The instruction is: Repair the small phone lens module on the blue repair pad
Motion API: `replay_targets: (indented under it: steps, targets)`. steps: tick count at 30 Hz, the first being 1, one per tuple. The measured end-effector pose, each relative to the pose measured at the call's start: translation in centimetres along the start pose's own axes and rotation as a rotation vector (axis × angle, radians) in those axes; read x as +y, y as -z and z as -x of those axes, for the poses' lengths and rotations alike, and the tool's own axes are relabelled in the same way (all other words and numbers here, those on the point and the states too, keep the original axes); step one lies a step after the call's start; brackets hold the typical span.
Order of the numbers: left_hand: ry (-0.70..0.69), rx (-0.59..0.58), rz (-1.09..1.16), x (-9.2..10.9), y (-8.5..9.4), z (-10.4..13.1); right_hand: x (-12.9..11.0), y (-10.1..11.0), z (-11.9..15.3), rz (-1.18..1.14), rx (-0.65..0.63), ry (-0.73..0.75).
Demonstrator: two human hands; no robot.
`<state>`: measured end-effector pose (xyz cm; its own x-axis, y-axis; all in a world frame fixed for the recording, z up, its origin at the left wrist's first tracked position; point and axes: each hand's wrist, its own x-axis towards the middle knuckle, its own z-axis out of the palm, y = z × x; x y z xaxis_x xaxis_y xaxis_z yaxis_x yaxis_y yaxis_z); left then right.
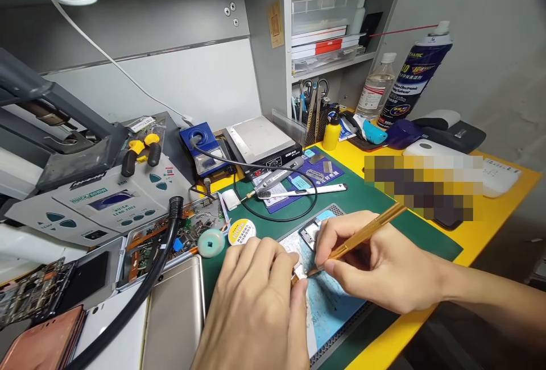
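Between the thumb and fingers of my left hand is a small metallic part with a copper-coloured edge. My right hand grips a gold pen-like tool, its thin tip touching or very close to that part. Both hands are over a worn light-blue work pad on the green mat. Just beyond the fingers, a small black-and-silver piece lies on the pad. My left fingertips partly hide the small part.
Left are a grey rework station, a black hose and phones. A toothbrush and cable lie behind the hands. Farther back stand a hot plate, yellow bottle and spray can. A blurred dark object lies at right.
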<state>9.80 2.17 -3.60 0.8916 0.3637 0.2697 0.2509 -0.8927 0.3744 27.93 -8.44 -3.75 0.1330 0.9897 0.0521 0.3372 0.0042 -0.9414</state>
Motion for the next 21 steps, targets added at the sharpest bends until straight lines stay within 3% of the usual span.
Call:
replay_targets:
  steps: [21]
  targets:
    - [-0.003,-0.017,0.008,-0.01,-0.10,-0.03,-0.26,-0.04,0.09,-0.053,0.024,-0.017]
